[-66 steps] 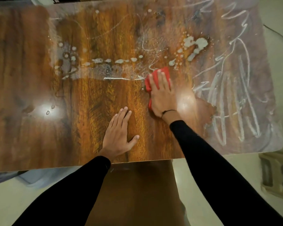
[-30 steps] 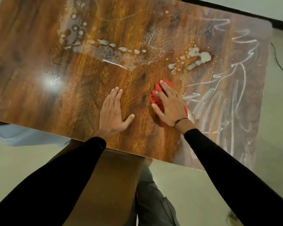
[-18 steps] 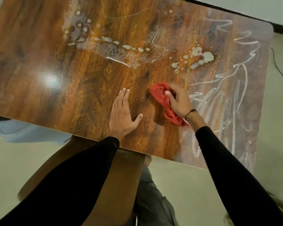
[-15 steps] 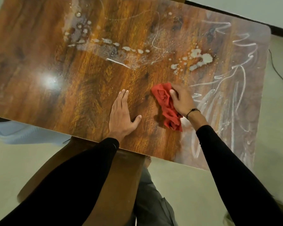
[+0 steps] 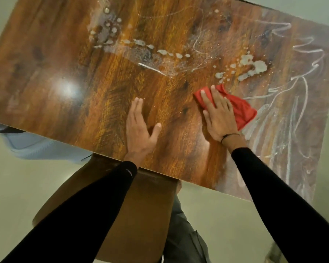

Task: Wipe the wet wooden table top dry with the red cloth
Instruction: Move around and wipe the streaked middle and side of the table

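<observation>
The glossy wooden table top (image 5: 95, 86) fills the upper view. My right hand (image 5: 218, 116) lies flat on the red cloth (image 5: 241, 111), pressing it onto the wood right of centre. My left hand (image 5: 141, 128) rests palm down on the bare wood near the front edge, fingers together, holding nothing. White water blobs (image 5: 253, 67) sit just beyond the cloth. A line of drops (image 5: 160, 51) runs across the middle. Wet streaks (image 5: 292, 103) cover the right end.
A brown wooden chair (image 5: 141, 211) stands under the front edge between my arms. A pale blue object (image 5: 36, 147) lies on the floor at the left. Light floor surrounds the table.
My right hand has spread the bunched cloth out and now lies flat over it, slightly farther from the front edge. My left hand has stayed in place.
</observation>
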Demonstrator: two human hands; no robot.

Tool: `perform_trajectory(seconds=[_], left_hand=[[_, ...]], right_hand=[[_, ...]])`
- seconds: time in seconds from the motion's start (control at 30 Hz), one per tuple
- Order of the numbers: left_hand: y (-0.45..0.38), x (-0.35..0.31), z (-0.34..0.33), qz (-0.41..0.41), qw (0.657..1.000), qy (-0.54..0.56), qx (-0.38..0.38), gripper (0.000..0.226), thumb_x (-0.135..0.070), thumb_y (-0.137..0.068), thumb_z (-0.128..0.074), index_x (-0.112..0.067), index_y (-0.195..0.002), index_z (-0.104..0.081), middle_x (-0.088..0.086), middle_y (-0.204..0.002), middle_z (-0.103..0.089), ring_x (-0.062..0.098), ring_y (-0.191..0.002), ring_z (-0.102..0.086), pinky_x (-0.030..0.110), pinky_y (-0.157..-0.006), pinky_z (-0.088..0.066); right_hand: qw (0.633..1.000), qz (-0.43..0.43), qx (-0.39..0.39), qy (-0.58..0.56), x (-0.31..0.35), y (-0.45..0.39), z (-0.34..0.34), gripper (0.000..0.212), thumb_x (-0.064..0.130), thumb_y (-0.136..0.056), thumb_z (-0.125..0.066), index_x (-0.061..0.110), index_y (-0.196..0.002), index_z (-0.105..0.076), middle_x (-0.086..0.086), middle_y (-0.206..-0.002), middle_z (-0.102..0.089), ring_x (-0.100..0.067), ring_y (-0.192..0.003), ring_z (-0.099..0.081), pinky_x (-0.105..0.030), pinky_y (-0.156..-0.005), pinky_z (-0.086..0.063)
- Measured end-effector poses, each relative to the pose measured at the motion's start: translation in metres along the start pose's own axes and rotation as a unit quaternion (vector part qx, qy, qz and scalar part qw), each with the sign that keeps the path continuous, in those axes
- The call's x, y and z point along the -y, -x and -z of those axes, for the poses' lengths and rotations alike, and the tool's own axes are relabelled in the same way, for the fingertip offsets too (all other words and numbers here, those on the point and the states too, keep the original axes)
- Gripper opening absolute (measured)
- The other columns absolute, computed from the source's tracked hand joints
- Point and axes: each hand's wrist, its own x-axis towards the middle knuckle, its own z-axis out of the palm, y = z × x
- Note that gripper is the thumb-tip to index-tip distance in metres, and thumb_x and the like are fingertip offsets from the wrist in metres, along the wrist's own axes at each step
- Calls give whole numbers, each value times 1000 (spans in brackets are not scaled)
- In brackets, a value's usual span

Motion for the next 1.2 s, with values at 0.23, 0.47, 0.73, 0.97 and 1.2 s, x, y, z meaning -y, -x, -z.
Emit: perform_trajectory(seconds=[0.23, 0.47, 0.73, 0.97, 1.2], left_hand=[[-3, 28, 23, 116, 988, -18, -96, 82, -55, -109, -50, -10, -173, -25, 13, -180, -26, 29, -168, -24, 53, -137, -22], [-1, 33, 28, 114, 980, 71, -148, 72, -44, -111, -47, -3, -169, -31, 17, -174, -35, 30, -162, -35, 56, -130, -33], [-2, 31, 33, 120, 982, 76, -122, 76, -51, -108, -45, -5, -168, -35, 15, -173, -37, 29, -161, -37, 55, -130, -33], [2, 34, 27, 17, 1000, -4, -19, 66, -47, -112, -38, -18, -171, -35, 4, -180, -29, 23, -167, -27, 52, -134, -29], [1, 26, 26, -13, 992, -117, 44, 60, -34, -112, -46, -22, -170, -36, 3, -181, -27, 23, -169, -20, 51, -137, -21]], right_hand=[[993, 97, 31, -64, 91, -73, -3, 58, 19, -119, -34, 27, -176, -24, -5, -184, -18, -28, -167, -22, -51, -133, -16], [957, 253, 128, -63, 170, -82, -24, 60, 16, -116, -39, 34, -173, -33, 5, -182, -25, -25, -163, -27, -53, -130, -21], [893, 418, 159, 55, 87, 26, -36, 64, 38, -115, -32, 38, -177, -13, 3, -185, -6, -25, -171, -7, -58, -135, -16], [919, 374, 95, 77, 72, 7, -40, 62, 55, -117, -24, 43, -176, -9, -5, -186, 4, -27, -172, -2, -61, -136, -8], [982, 181, 46, 13, 52, -23, -20, 59, 39, -119, -28, 42, -176, -11, 1, -186, -3, -21, -171, -7, -51, -138, -11]])
